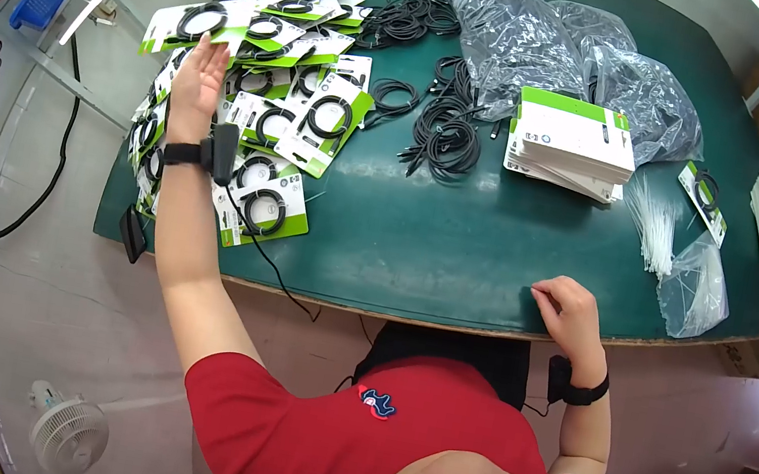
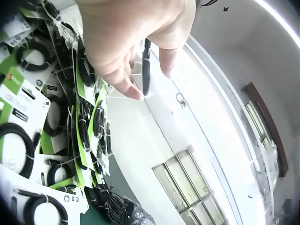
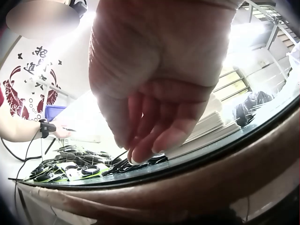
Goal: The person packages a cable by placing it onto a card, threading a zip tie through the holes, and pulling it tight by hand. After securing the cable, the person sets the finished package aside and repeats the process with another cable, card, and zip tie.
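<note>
At the left of the head view, my left hand (image 1: 196, 91) reaches over a heap of carded cables (image 1: 267, 98). It holds a white and green card with a coiled black cable (image 1: 166, 25) above the heap's far left part. The left wrist view shows the coil (image 2: 146, 70) edge-on between thumb and fingers; much of the card is hidden there. My right hand (image 1: 572, 315) is at the table's front edge with its fingers loosely curled and nothing in them. In the right wrist view its fingers (image 3: 147, 126) hang down near the edge.
On the green table (image 1: 381, 227) lie loose black cables (image 1: 446, 138), clear plastic bags (image 1: 512, 43) and a stack of cards (image 1: 572, 134). To the right are white zip ties (image 1: 652, 227), a single carded cable (image 1: 702, 201) and a small clear bag (image 1: 695, 290).
</note>
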### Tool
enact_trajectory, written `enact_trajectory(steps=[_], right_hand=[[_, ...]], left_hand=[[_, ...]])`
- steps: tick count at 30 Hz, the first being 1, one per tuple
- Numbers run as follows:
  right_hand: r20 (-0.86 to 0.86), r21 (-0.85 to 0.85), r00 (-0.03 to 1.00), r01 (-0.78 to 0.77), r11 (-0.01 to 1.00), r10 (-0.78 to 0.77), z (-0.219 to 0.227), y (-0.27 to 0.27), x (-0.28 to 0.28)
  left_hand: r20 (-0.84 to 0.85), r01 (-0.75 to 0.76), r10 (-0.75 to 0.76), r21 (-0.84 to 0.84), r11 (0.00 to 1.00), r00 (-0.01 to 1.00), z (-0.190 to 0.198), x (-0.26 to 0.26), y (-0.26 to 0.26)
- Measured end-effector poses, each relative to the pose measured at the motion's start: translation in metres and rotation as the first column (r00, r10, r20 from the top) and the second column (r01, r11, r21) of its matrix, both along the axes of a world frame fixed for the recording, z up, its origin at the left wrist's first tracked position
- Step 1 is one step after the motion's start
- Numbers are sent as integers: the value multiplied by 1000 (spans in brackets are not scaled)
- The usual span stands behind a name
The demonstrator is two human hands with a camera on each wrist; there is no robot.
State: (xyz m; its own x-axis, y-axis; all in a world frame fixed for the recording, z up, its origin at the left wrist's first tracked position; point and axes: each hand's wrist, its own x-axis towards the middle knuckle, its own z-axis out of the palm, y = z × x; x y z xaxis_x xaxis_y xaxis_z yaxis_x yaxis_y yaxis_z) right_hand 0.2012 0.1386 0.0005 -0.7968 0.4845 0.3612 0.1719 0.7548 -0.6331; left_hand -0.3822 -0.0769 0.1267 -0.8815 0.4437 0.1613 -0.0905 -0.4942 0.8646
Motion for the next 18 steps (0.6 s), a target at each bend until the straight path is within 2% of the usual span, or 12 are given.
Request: enact_trajectory(steps=[3, 4, 6, 7, 8, 11, 12, 14, 15, 17, 18], right_hand=[[23, -3, 1000, 13, 1000, -13, -5, -2, 2], [26, -6, 999, 20, 1000, -20, -4, -2, 2], [65, -31, 998, 27, 999, -25, -2, -1, 2], [89, -44, 996, 31, 999, -27, -1, -1, 4], [99, -48, 995, 39, 998, -34, -1, 0, 4], [93, -30, 995, 26, 999, -23, -3, 0, 3], [97, -33, 995, 30, 999, -27, -3, 0, 2], [101, -29, 994, 37, 999, -34, -4, 0, 2], [103, -27, 994, 42, 999, -39, -5, 0, 2], [86, -27, 996, 41, 999, -39, -7, 0, 4], [68, -27, 997, 33, 999, -31, -9, 0, 4]], left_hand=[[73, -184, 195, -135, 974, 978, -21, -24, -3], [75, -177, 189, -138, 974, 979, -24, -12, 1], [42, -52, 64, -243, 969, 997, -45, 23, 11], [52, -40, 54, -250, 967, 997, -55, 35, 18], [41, 50, -40, -307, 951, 998, -66, 47, 26], [67, 262, -261, -455, 851, 963, -88, 90, 51], [72, 268, -265, -457, 848, 962, -93, 104, 61], [69, 358, -396, -586, 727, 916, -100, 131, 82], [71, 364, -402, -585, 724, 913, -103, 143, 93], [-83, 353, -576, -716, 602, 813, -108, 167, 113], [-82, 357, -581, -716, 599, 810, -110, 181, 122]])
